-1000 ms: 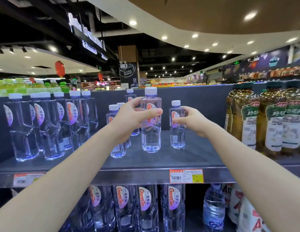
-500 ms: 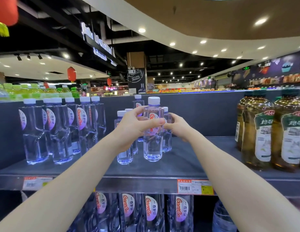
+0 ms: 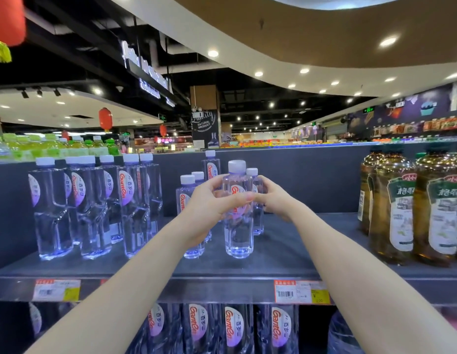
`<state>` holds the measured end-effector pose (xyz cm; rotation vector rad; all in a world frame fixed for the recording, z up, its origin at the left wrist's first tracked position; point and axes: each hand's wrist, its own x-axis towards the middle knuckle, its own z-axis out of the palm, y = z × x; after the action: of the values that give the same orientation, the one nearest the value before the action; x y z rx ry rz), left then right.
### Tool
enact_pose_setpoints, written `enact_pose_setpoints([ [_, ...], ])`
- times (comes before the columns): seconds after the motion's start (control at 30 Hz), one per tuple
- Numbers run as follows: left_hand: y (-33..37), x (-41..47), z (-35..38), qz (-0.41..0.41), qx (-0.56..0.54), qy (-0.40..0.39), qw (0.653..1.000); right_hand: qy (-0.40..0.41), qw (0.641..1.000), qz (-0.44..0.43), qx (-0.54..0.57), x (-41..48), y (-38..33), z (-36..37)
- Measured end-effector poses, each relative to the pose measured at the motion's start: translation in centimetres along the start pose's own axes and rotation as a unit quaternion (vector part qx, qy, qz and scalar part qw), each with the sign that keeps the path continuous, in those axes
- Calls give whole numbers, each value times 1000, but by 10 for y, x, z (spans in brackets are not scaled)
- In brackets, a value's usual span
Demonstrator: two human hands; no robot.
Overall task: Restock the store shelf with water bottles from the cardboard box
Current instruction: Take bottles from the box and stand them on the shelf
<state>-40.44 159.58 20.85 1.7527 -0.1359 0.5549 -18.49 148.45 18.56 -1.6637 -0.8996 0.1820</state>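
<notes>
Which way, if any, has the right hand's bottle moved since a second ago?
Yes. The small bottle in the right hand went left: once above the price tag, it now stands well left of it, beside the front bottle.

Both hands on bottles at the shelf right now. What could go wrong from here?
1. The left hand grips the front bottle and the right hand the rear bottle, set very close together; letting go unevenly may knock one into the other.
2. Small bottles stand right beside the left wrist; pulling the arm back could tip them.
3. The front bottle stands nearer the shelf edge; a topple could send it off.
</notes>
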Motion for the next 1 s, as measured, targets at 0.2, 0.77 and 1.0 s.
enact_pose_setpoints([
  [0.2, -3, 1, 0, -4, -3, 6, 1000, -8, 1000, 21, -12, 1, 4, -8],
  [0.77, -6, 7, -10, -5, -9, 11, 1000, -13, 1000, 9, 15, 14, 6, 4],
  [1.0, -7, 13, -7, 4, -12, -3, 1000, -9, 999, 41, 27, 12, 7, 8],
])
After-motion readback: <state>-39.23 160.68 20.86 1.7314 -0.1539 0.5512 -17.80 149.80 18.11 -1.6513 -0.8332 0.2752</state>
